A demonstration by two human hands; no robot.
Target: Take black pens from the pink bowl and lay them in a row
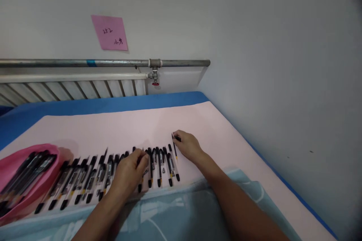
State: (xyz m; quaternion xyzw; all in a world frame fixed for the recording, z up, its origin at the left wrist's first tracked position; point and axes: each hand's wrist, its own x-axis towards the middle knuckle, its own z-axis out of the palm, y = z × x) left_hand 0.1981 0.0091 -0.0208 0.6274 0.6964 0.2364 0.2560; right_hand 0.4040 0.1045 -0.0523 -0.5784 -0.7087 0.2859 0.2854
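Observation:
A long row of black pens (85, 179) lies side by side on the pink sheet (135, 124). My left hand (130, 171) rests on the middle of the row, fingers curled over a pen there. My right hand (188, 146) sits at the right end of the row and pinches a small black pen part (175, 138) between thumb and fingers. Beside it lies the last pen (173, 163) of the row.
A pink tray (17, 158) at the left holds several more black pens. A light blue cloth (181, 211) covers the near edge. A radiator (70, 88), a metal pipe (104, 63) and a pink note (110, 32) are on the wall behind; another wall rises at the right.

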